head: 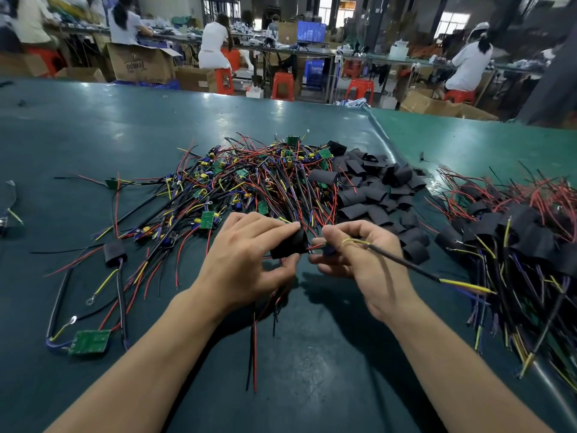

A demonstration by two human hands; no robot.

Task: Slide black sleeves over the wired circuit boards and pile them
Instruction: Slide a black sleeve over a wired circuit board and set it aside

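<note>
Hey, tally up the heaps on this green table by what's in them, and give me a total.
Bare wired boards: 1 heap
Empty black sleeves: 1 heap
Sleeved boards: 1 heap
Total: 3 heaps

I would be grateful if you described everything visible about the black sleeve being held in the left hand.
The black sleeve is a short, matte tube, soft-looking like the loose ones heaped behind it. The left hand pinches it between fingers on top and thumb below, holding it just above the green table. Its open end faces the right hand, where red wires enter it. Thin red and black wires hang from beneath it toward the person. Whether a board is already inside cannot be seen.
</note>
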